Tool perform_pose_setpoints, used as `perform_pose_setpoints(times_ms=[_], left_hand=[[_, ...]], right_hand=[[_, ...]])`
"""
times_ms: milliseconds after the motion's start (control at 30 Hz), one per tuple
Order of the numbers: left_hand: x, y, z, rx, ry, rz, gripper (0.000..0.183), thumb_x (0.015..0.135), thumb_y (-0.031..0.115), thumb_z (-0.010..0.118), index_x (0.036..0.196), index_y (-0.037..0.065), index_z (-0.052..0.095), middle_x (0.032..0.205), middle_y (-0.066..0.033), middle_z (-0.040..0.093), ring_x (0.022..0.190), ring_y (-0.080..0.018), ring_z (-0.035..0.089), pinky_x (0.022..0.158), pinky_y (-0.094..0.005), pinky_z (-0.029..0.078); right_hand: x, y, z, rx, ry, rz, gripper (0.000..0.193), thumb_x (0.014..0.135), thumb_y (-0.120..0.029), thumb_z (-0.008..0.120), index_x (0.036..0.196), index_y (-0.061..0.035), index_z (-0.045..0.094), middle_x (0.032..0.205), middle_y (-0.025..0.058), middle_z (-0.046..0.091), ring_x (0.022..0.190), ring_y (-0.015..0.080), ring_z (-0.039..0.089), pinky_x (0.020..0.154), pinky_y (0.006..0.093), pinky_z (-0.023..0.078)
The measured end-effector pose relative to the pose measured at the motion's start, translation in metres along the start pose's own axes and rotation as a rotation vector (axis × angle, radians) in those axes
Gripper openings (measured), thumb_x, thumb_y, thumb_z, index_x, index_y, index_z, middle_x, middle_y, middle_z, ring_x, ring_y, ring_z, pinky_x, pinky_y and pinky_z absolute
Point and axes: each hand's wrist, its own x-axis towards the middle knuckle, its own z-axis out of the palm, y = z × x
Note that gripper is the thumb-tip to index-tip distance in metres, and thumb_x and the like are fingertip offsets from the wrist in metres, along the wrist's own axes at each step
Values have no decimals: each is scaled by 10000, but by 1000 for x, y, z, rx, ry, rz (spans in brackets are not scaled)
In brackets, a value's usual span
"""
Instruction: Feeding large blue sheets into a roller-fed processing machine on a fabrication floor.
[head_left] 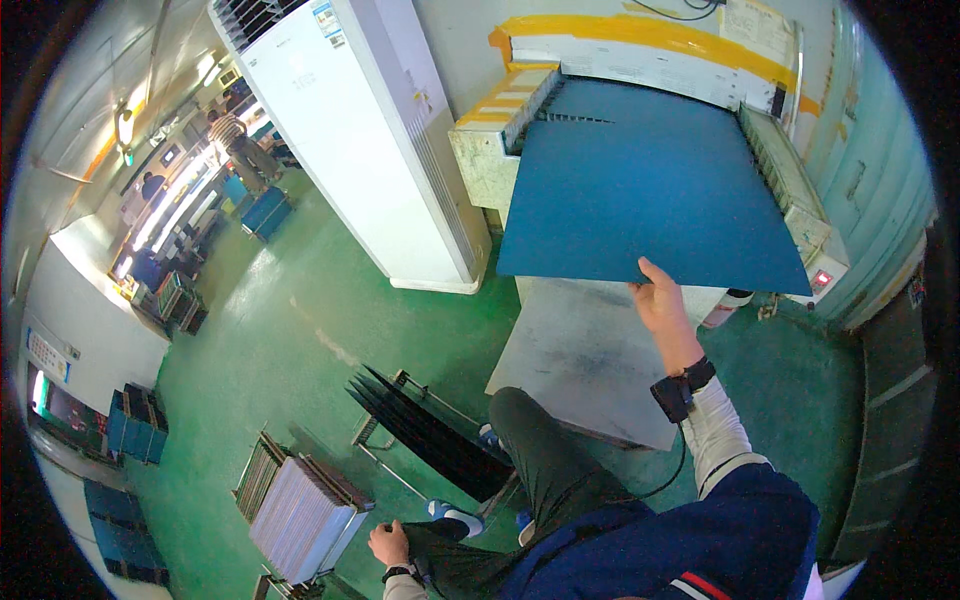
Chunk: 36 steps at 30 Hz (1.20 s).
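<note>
A large, flat blue sheet (pixel 650 180) lies across the bed of a white machine, its far end between the machine's side rails. My right hand (pixel 658 295) pinches the middle of its near edge, thumb on top and fingers beneath. The near part of the sheet sticks out past the machine. Low down beside my knee is my left hand (pixel 388 543), its fingers curled in and nothing visible in them. It is nearest to a rack of upright panels (pixel 305 515). Dark thin sheets (pixel 430 435) stand in a metal-framed rack by my feet.
A grey slab-topped platform (pixel 590 360) sits under the machine's front. The tall white air conditioner (pixel 350 130) stands to the machine's left. A red-lit switch (pixel 822 279) is at its right corner. Far left, a person (pixel 235 140) stands by lit benches; blue crates (pixel 138 425) line the wall.
</note>
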Motion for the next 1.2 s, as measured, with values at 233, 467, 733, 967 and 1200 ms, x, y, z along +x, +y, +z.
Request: perform_pose_setpoints(times_ms=[233,467,733,967,1200], left_hand=[[-1,1,-1,-4,-18,-30,371,817,403,647,960,67,717,1035,-151,652,1008,-370,579,884,-475,468],[-1,0,0,-11,-2,18,367,823,390,649,957,54,712,1018,-148,647,989,-374,581,872,-476,467],[2,-11,8,-12,-19,23,350,828,385,650,941,59,708,999,-157,638,963,-369,582,856,-474,460],[0,-4,4,-16,-33,7,348,824,383,656,940,59,712,1006,-154,639,970,-372,580,859,-476,463],[3,-12,9,-39,-48,-20,354,819,378,658,953,55,714,1018,-158,637,977,-376,581,860,-484,468]], right_hand=[[-17,23,16,-158,77,-8,382,905,-213,685,1174,10,531,1087,130,614,942,261,627,773,390,533],[-20,35,18,-208,142,210,468,895,-292,709,1184,15,507,997,157,635,844,289,662,725,374,544],[-8,38,27,-139,76,143,499,914,-303,686,1210,49,493,948,177,641,785,301,684,659,377,565],[-12,32,35,-116,105,96,300,914,-261,688,1074,-49,549,928,116,648,775,284,667,638,381,538],[-6,37,35,-92,170,26,542,886,-268,723,1197,85,453,913,163,605,707,292,658,578,383,530]])
